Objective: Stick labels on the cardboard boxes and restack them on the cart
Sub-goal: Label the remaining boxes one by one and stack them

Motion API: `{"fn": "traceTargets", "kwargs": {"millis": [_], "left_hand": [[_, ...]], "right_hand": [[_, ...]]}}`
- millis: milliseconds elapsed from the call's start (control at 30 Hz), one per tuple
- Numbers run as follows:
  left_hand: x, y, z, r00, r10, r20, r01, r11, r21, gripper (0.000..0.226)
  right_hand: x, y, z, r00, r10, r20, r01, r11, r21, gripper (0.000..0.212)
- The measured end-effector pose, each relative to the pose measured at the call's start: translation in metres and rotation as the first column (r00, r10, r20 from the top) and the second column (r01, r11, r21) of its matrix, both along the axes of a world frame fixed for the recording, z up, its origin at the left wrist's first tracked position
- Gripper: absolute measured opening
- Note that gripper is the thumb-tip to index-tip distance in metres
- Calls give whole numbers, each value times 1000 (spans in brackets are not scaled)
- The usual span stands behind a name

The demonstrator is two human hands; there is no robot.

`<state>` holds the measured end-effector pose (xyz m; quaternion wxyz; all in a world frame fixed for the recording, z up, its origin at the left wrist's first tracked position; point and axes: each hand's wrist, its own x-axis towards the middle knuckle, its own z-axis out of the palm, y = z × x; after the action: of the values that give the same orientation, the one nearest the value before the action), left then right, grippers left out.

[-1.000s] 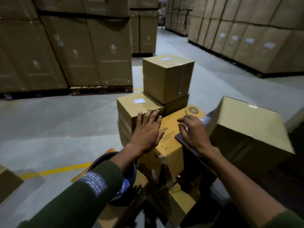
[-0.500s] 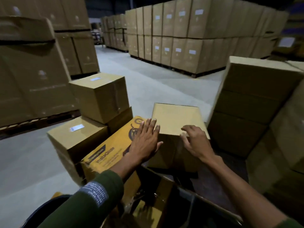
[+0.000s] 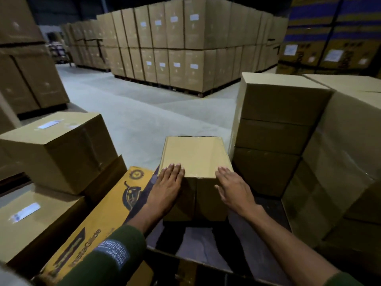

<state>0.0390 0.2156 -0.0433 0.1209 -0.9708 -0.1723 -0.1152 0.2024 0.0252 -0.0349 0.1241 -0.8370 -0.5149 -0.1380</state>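
A small plain cardboard box [image 3: 195, 155] stands upright in front of me on a dark surface [image 3: 198, 248], with no label showing on its top. My left hand [image 3: 167, 188] lies flat on its near left corner, fingers spread. My right hand [image 3: 233, 188] rests against its near right edge, fingers extended. Neither hand has lifted the box. To the left sit two brown boxes with white labels on top, the upper box [image 3: 61, 149] and the lower box [image 3: 31, 223]. A yellow printed box [image 3: 107, 215] lies between them and the small box.
A tall stack of large brown boxes [image 3: 274, 131] stands close on the right, with another stack [image 3: 346, 162] beside it. Palletised cartons [image 3: 185, 48] fill the background across grey concrete floor [image 3: 134, 112]. More cartons [image 3: 26, 79] rise at the far left.
My view has swung right, away from the labelled boxes. Both hands moved off the yellow box onto the small plain box, which now sits centred in front of me.
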Motion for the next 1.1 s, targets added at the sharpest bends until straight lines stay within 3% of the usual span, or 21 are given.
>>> {"fn": "traceTargets", "kwargs": {"millis": [533, 1100], "left_hand": [[149, 126, -5, 984, -163, 78, 167, 984, -54, 72], [177, 145, -5, 978, -189, 85, 196, 977, -84, 73]], "right_hand": [[92, 119, 14, 959, -280, -33, 280, 960, -9, 60], [112, 136, 8, 939, -337, -70, 341, 938, 62, 54]]}}
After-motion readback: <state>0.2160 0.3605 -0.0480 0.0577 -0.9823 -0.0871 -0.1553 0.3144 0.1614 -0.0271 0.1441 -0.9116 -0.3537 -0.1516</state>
